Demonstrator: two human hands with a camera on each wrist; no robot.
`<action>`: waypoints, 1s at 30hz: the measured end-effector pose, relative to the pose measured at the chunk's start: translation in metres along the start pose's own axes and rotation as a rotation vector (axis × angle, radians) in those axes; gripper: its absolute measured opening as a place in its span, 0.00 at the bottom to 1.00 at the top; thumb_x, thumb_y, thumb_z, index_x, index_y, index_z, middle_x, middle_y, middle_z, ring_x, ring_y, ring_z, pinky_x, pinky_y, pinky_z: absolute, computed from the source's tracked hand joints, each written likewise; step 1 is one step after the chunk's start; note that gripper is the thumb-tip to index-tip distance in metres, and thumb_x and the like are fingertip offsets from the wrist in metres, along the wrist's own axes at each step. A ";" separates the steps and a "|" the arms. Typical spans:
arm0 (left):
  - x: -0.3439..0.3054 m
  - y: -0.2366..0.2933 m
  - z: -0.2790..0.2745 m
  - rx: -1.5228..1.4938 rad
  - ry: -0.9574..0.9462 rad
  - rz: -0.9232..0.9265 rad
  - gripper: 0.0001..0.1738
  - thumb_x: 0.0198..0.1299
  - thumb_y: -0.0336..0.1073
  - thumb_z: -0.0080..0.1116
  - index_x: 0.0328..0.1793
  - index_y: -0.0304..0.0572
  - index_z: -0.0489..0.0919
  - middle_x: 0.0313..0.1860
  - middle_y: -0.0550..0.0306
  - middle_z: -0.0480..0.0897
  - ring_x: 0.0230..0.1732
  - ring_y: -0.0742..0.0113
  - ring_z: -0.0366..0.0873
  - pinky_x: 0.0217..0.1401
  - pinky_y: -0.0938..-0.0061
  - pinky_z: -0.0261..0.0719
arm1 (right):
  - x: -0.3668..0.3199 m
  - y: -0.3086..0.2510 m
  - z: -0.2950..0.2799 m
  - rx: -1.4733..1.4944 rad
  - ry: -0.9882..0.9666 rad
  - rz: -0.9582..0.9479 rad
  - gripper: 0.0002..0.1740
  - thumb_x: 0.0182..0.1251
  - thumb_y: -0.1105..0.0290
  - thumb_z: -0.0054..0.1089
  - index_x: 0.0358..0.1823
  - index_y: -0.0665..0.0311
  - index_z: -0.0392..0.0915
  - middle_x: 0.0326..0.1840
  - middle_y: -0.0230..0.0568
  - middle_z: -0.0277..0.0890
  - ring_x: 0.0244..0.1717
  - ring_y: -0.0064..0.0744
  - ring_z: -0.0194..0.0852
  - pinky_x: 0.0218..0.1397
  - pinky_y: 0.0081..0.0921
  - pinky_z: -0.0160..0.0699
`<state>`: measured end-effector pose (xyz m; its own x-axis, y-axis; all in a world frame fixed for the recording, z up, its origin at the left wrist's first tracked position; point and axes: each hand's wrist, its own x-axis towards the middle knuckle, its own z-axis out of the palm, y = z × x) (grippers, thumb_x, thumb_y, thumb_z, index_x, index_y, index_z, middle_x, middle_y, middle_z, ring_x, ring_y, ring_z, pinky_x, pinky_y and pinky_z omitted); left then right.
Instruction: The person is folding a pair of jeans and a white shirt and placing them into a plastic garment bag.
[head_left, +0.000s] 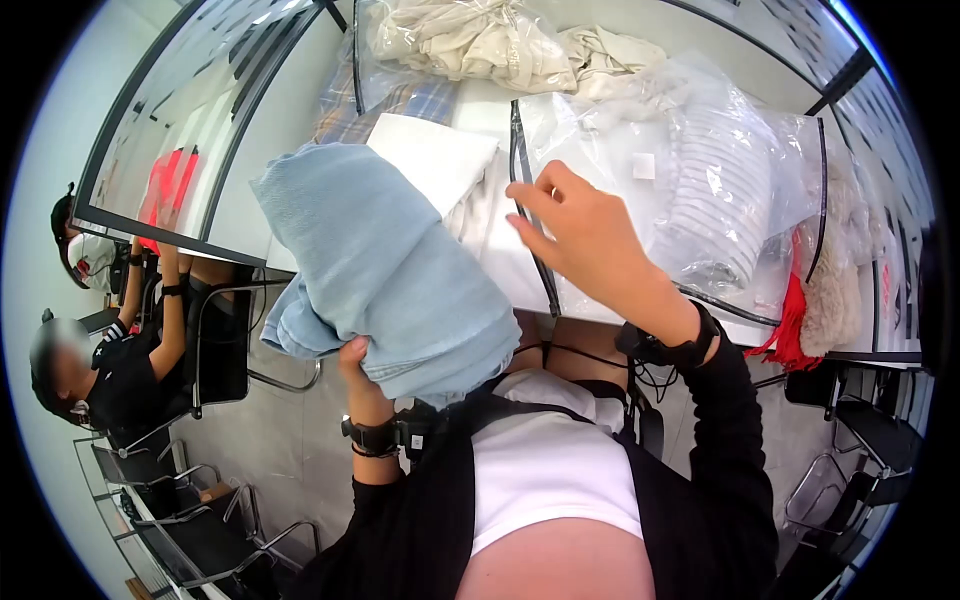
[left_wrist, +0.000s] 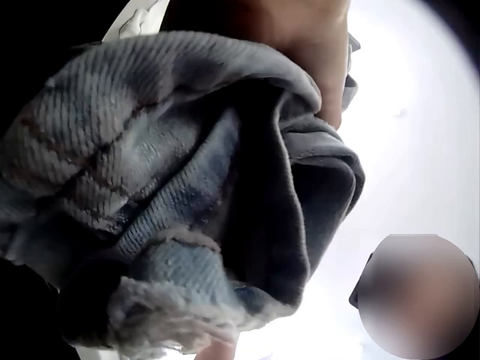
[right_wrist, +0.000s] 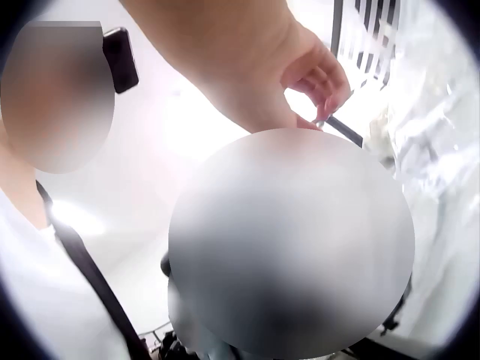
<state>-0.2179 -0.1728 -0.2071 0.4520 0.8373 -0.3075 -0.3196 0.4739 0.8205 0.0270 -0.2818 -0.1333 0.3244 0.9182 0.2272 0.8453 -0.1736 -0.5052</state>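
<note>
Left hand [head_left: 355,365] gripping the folded denim [head_left: 385,265], right hand [head_left: 590,240] pinching the bag [head_left: 720,200] by its edge, I'd pull that opening wide first.

The place looks like an office-style workroom given over to sorting clothes. A long white table [head_left: 740,55] is heaped with folded garments sealed in clear plastic bags [head_left: 700,190]. Black chairs with bent metal frames [head_left: 225,345] stand on a plain grey floor [head_left: 290,440], black-framed panels [head_left: 170,110] edge the room, and a second seated person [head_left: 110,375] works nearby.
</note>
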 end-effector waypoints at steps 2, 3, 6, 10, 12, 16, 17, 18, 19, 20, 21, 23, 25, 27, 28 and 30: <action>0.002 0.002 -0.005 -0.036 -0.007 -0.027 0.37 0.39 0.46 0.55 0.57 0.32 0.66 0.51 0.44 0.72 0.51 0.53 0.72 0.55 0.64 0.71 | 0.001 0.002 0.030 -0.234 0.090 -0.124 0.16 0.47 0.64 0.64 0.36 0.61 0.74 0.39 0.46 0.63 0.45 0.40 0.63 0.38 0.31 0.67; 0.002 0.002 -0.001 -0.038 0.016 -0.004 0.36 0.40 0.46 0.55 0.56 0.31 0.67 0.49 0.45 0.73 0.50 0.54 0.73 0.53 0.65 0.71 | 0.001 -0.002 0.039 -0.330 0.019 -0.137 0.15 0.46 0.67 0.61 0.37 0.64 0.74 0.42 0.49 0.63 0.47 0.41 0.62 0.43 0.32 0.66; 0.013 -0.010 -0.014 -0.074 0.118 -0.049 0.35 0.41 0.47 0.55 0.55 0.30 0.67 0.47 0.45 0.74 0.49 0.55 0.73 0.52 0.66 0.72 | 0.004 0.006 0.080 -0.797 0.120 -0.080 0.14 0.46 0.70 0.58 0.36 0.66 0.73 0.48 0.52 0.63 0.51 0.43 0.60 0.50 0.38 0.64; 0.017 -0.002 -0.005 -0.041 0.031 -0.056 0.35 0.42 0.47 0.56 0.54 0.28 0.68 0.48 0.44 0.74 0.48 0.56 0.74 0.52 0.68 0.73 | 0.007 0.014 0.076 -0.857 0.240 -0.071 0.10 0.47 0.73 0.54 0.33 0.66 0.70 0.54 0.56 0.62 0.57 0.47 0.59 0.55 0.45 0.61; 0.017 0.008 0.004 0.030 0.001 -0.095 0.35 0.42 0.47 0.56 0.54 0.28 0.68 0.48 0.44 0.74 0.48 0.55 0.74 0.52 0.68 0.72 | 0.004 0.019 0.063 -0.791 0.302 -0.041 0.10 0.47 0.75 0.54 0.33 0.66 0.69 0.54 0.55 0.62 0.54 0.47 0.62 0.52 0.40 0.65; 0.022 0.034 0.025 0.141 -0.105 -0.297 0.36 0.43 0.47 0.56 0.55 0.28 0.68 0.49 0.42 0.74 0.48 0.55 0.74 0.53 0.69 0.72 | -0.006 0.025 0.026 -0.794 0.327 0.029 0.12 0.44 0.78 0.55 0.34 0.67 0.72 0.51 0.55 0.65 0.45 0.42 0.67 0.39 0.28 0.72; 0.028 0.035 0.023 0.136 -0.182 -0.324 0.34 0.46 0.47 0.55 0.56 0.28 0.68 0.49 0.43 0.75 0.49 0.56 0.74 0.54 0.70 0.71 | -0.010 0.025 0.017 -0.779 0.312 0.039 0.12 0.44 0.78 0.55 0.34 0.67 0.72 0.50 0.54 0.65 0.44 0.41 0.67 0.38 0.28 0.72; 0.031 0.038 0.025 0.156 -0.242 -0.372 0.34 0.47 0.47 0.55 0.56 0.28 0.68 0.49 0.43 0.75 0.49 0.57 0.74 0.54 0.71 0.71 | -0.015 0.026 0.009 -0.765 0.295 0.052 0.12 0.43 0.79 0.55 0.35 0.67 0.72 0.49 0.54 0.65 0.43 0.41 0.67 0.37 0.27 0.72; 0.034 0.043 0.030 0.176 -0.303 -0.419 0.33 0.48 0.47 0.54 0.56 0.28 0.68 0.49 0.44 0.75 0.49 0.58 0.74 0.54 0.71 0.71 | -0.020 0.030 0.001 -0.759 0.286 0.028 0.15 0.43 0.80 0.55 0.37 0.69 0.73 0.49 0.51 0.65 0.43 0.40 0.68 0.38 0.26 0.72; 0.035 0.049 0.037 0.195 -0.364 -0.465 0.32 0.50 0.47 0.54 0.56 0.27 0.68 0.49 0.45 0.75 0.49 0.59 0.74 0.54 0.72 0.71 | -0.023 0.031 -0.005 -0.759 0.263 0.038 0.16 0.43 0.80 0.55 0.38 0.69 0.73 0.48 0.50 0.65 0.43 0.40 0.68 0.38 0.26 0.72; 0.033 0.059 0.048 0.223 -0.413 -0.496 0.33 0.51 0.44 0.55 0.59 0.27 0.65 0.52 0.46 0.73 0.51 0.61 0.73 0.54 0.73 0.71 | -0.026 0.031 -0.011 -0.757 0.241 0.049 0.17 0.43 0.80 0.55 0.39 0.69 0.73 0.48 0.49 0.66 0.43 0.40 0.68 0.39 0.26 0.72; 0.039 0.064 0.058 0.271 -0.487 -0.583 0.35 0.50 0.42 0.56 0.61 0.28 0.62 0.54 0.46 0.72 0.52 0.61 0.73 0.55 0.73 0.70 | -0.028 0.032 -0.016 -0.762 0.245 0.075 0.20 0.43 0.80 0.55 0.43 0.69 0.72 0.47 0.46 0.67 0.42 0.39 0.68 0.39 0.27 0.73; 0.043 0.069 0.073 0.281 -0.591 -0.637 0.38 0.49 0.38 0.58 0.64 0.29 0.57 0.56 0.47 0.70 0.55 0.62 0.71 0.57 0.74 0.68 | -0.029 0.028 -0.018 -0.727 0.304 0.117 0.21 0.43 0.80 0.54 0.44 0.69 0.72 0.46 0.44 0.67 0.41 0.38 0.69 0.39 0.27 0.73; 0.051 0.065 0.084 0.377 -0.679 -0.633 0.38 0.49 0.37 0.59 0.64 0.29 0.57 0.55 0.47 0.70 0.55 0.62 0.70 0.58 0.74 0.67 | -0.025 0.024 -0.022 -0.711 0.380 0.131 0.22 0.44 0.80 0.54 0.45 0.70 0.71 0.45 0.43 0.67 0.39 0.37 0.69 0.38 0.27 0.73; 0.052 0.062 0.088 0.424 -0.712 -0.641 0.38 0.49 0.37 0.60 0.64 0.29 0.57 0.55 0.47 0.71 0.56 0.62 0.69 0.59 0.74 0.66 | -0.023 0.023 -0.023 -0.702 0.381 0.122 0.22 0.44 0.80 0.54 0.46 0.70 0.70 0.45 0.43 0.67 0.39 0.36 0.69 0.38 0.27 0.73; 0.051 0.062 0.099 0.485 -0.752 -0.639 0.38 0.48 0.37 0.61 0.64 0.29 0.58 0.55 0.48 0.71 0.56 0.64 0.69 0.58 0.75 0.66 | -0.022 0.020 -0.024 -0.676 0.381 0.105 0.22 0.44 0.80 0.54 0.46 0.69 0.70 0.45 0.43 0.67 0.39 0.36 0.69 0.38 0.27 0.73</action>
<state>-0.1323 -0.1273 -0.1249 0.8624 0.0173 -0.5060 0.4409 0.4659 0.7672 0.0467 -0.3136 -0.1286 0.4372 0.7207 0.5380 0.8374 -0.5444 0.0488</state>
